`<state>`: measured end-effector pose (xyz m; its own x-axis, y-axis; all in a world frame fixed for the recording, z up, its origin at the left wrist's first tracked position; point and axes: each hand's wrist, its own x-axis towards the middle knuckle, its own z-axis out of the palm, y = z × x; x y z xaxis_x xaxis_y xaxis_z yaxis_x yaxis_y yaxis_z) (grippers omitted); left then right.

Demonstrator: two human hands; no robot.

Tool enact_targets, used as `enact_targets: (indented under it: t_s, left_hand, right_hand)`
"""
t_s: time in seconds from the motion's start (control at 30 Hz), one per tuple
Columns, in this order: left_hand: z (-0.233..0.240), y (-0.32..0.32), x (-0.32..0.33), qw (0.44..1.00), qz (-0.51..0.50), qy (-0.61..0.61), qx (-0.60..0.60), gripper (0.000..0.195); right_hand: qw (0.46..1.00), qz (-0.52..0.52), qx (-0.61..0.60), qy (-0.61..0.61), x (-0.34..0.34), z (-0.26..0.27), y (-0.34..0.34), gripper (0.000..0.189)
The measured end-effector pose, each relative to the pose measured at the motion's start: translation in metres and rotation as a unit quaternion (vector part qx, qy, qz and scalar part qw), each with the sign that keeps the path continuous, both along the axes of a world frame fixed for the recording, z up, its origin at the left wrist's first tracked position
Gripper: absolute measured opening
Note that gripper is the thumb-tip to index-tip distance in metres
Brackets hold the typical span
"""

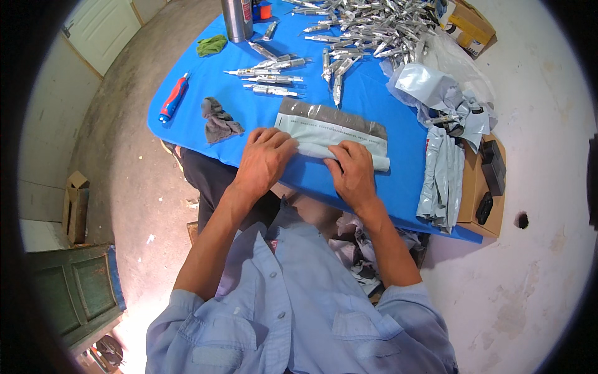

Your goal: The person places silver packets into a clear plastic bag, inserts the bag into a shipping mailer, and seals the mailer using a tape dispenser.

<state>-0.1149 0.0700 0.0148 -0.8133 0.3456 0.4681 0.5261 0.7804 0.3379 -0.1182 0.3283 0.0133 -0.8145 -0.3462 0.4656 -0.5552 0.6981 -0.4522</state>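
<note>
A grey-white plastic mailing bag (332, 131) lies at the near edge of the blue-covered table (275, 112), bearing printed writing. Its near side is rolled into a tube (381, 163), while the far part lies flat with its dark grey strip uppermost. My left hand (266, 161) holds the roll at its left end, fingers curled over it. Farther right, my right hand (351, 175) grips the same roll between thumb and fingers, short of its right end. Just left of the bag lies a crumpled grey cloth (219, 122).
Slim silvery parts (273, 79) lie beyond the bag, with a large heap (373, 23) behind. A red and blue hand tool (173, 100), green cloth (211, 45) and steel flask (237, 21) are left. Folded plastic bags (441, 180) and a cardboard box (486, 205) sit right.
</note>
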Motion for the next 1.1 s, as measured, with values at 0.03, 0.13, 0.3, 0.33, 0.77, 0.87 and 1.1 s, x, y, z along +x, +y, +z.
enact_targets:
  t_s: [0.03, 0.13, 0.3, 0.33, 0.77, 0.87, 1.1]
  left_hand:
    - [0.001, -0.001, 0.005, 1.000, -0.002, 0.000, 0.001, 0.023]
    - [0.006, -0.003, 0.029, 1.000, -0.001, 0.004, 0.007, 0.023]
    - [0.005, -0.003, 0.057, 1.000, 0.010, -0.011, 0.011, 0.022]
    - [0.005, -0.003, 0.058, 1.000, 0.012, -0.013, 0.009, 0.024]
    - [0.009, 0.017, 0.055, 0.999, 0.018, -0.033, -0.028, 0.048]
    - [0.007, 0.019, 0.048, 0.999, 0.018, -0.027, -0.030, 0.045]
    - [0.002, 0.021, 0.038, 0.999, 0.023, -0.022, -0.035, 0.038]
  right_hand:
    - [1.000, 0.003, 0.003, 0.008, 0.005, 0.003, -0.001, 0.029]
    - [0.999, 0.012, 0.023, 0.025, 0.028, 0.011, -0.004, 0.028]
    - [0.999, 0.013, 0.007, 0.042, 0.053, 0.015, -0.009, 0.027]
    - [0.999, 0.014, 0.002, 0.048, 0.054, 0.014, -0.009, 0.026]
    - [0.999, -0.010, -0.010, 0.030, 0.038, 0.010, -0.010, 0.024]
    - [0.999, -0.018, -0.032, 0.037, 0.032, 0.007, -0.009, 0.021]
    - [0.999, 0.003, 0.015, 0.048, 0.028, 0.014, -0.003, 0.017]
